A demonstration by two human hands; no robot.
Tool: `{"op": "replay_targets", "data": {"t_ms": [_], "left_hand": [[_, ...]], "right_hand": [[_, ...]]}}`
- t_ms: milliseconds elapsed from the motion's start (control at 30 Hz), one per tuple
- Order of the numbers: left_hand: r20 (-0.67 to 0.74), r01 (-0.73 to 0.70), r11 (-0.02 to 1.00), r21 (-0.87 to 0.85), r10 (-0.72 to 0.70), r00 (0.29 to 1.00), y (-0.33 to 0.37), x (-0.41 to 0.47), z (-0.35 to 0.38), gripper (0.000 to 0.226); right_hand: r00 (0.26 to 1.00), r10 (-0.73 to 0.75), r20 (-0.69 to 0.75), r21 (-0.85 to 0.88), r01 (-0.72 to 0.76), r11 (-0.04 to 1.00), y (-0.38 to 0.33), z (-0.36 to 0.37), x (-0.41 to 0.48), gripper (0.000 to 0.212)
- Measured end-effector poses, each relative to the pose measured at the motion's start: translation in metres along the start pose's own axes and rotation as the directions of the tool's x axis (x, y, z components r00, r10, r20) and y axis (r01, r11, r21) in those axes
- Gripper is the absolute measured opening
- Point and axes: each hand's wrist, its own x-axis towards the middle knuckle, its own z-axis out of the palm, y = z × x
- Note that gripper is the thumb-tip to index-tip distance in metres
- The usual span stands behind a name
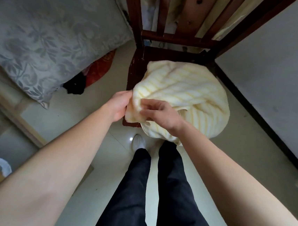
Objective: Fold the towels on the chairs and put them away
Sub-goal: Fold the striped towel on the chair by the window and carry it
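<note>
The left hand (118, 106) pinches the near edge of the cream striped towel (185, 90); the right hand (160, 115), just beside it, pinches the same edge. The towel lies bunched on the dark wooden chair (140, 61)

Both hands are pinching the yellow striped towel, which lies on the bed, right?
No, the place is wrong: the head view shows the yellow striped towel lying on the wooden chair. The left hand and right hand do both pinch it.
</note>
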Motion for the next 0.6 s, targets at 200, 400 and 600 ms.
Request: {"op": "replay_targets", "data": {"t_ms": [200,400,600], "left_hand": [[0.115,0.0,0.993,0.12,-0.014,0.993,0.004,0.005,-0.008,0.061],[-0.031,-0.152,0.847,0.509,0.194,0.98,-0.008,0.021,0.007,0.055],[-0.055,-0.205,0.743,0.637,0.309,0.949,-0.025,0.032,0.014,0.04]], "right_hand": [[0.998,0.062,0.003,0.004,-0.062,0.998,0.001,-0.032,0.002,0.046],[0.798,-0.225,-0.559,-0.399,-0.021,0.917,-0.023,-0.107,0.025,0.034],[0.848,-0.475,-0.236,-0.881,0.02,0.473,-0.072,-0.115,0.12,0.035]]}}
